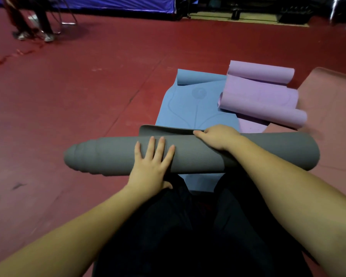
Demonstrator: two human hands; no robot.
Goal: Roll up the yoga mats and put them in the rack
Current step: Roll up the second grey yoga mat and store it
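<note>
Two bare forearms reach forward from the bottom of the view, over dark trousers (180, 226) that fill the lower middle. Both hands rest on a grey yoga mat (248, 154), rolled into a thick tube that lies crosswise just beyond the knees. Its left end has telescoped, so the inner layers stick out in steps towards a rounded tip, while the right end is cut off square.

On the near side of the roll, the left hand (150, 166) lies flat with straight, spread fingers (161, 145) pressing on the mat, holding nothing. At the top of the roll, the right hand (218, 136) curls its fingers over the loose outer edge of the grey mat and grips that flap where it lifts away from the tube.

Under and beyond the roll lies a blue yoga mat (190, 108), mostly flat on the floor, with faint line markings on it and its far end curled up into a small roll. Overlapping its right side sits a lilac yoga mat (262, 96), loosely coiled at both its near and far ends. To the right of these, a pink mat (332, 108) lies flat and runs out of view.

All of this sits on a dark red floor (78, 100). At the far left, a standing person's legs and pale shoes (48, 37) appear, next to thin metal chair legs. A blue sheet (108, 4) hangs along the back edge.
</note>
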